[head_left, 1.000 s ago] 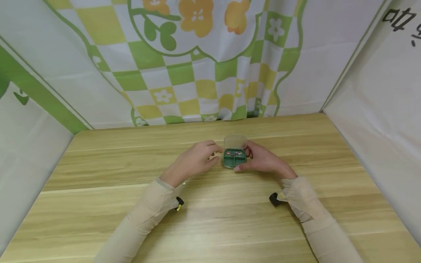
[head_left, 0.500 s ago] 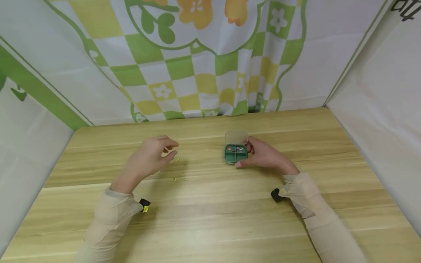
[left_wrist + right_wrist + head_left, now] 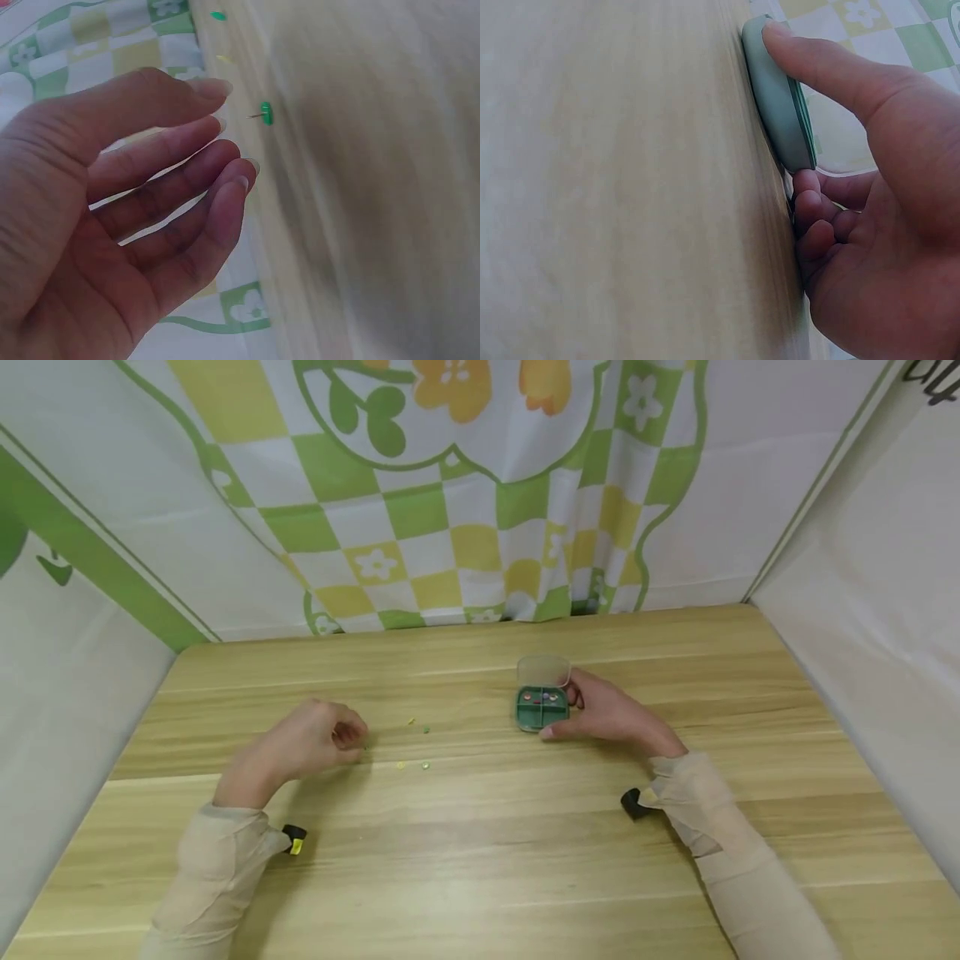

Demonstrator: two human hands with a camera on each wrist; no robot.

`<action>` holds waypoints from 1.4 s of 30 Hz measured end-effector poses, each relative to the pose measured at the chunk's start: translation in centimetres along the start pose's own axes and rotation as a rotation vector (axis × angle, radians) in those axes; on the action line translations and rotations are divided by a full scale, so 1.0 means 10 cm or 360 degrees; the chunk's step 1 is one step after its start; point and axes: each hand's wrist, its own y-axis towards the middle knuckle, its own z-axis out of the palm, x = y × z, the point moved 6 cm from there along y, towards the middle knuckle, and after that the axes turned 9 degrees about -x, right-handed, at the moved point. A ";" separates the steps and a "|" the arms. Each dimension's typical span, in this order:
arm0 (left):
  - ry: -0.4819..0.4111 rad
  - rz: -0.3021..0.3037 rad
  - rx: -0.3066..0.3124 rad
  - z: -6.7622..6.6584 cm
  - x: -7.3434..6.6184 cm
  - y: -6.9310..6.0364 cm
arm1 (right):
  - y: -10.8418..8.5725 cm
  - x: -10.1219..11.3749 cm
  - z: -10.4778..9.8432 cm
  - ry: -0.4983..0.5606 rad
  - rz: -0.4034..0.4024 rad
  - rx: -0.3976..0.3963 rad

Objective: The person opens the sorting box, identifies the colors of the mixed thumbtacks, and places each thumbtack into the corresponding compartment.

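Note:
My left hand [image 3: 303,745] hovers low over the left part of the table, fingers loosely curled with a gap between thumb and fingers. Just beyond its fingertips, a green thumbtack [image 3: 267,113] lies with its pin sticking out, apart from the hand. My right hand [image 3: 606,715] grips a small green pill box [image 3: 531,721] by its right side, thumb at the near corner and fingers behind. The clear lid [image 3: 543,671] stands raised. Small coloured pieces [image 3: 528,697] sit in the two far compartments; the near two look bare.
Several more small yellow and green thumbtacks, including a yellow one [image 3: 401,765] and a green one [image 3: 427,729], lie scattered between left hand and box. A checkered curtain [image 3: 472,552] hangs behind the wooden table [image 3: 480,860]; pale cloth walls flank it.
My left hand has moved away from the pill box, leftward and down to the thumbtack at the left of the group. The right hand keeps holding the box in place.

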 end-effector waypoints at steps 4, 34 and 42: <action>0.0024 -0.0016 0.0006 0.08 0.06 0.02 | 0.01 0.01 0.01 0.0036 -0.0014 0.0023; 0.0018 0.0102 -0.0050 0.19 0.00 0.09 | 0.04 0.04 -0.03 -0.0007 -0.0008 0.0005; -0.0045 0.0077 -0.0019 0.23 -0.10 0.09 | 0.01 0.02 -0.01 -0.0004 -0.0002 0.0014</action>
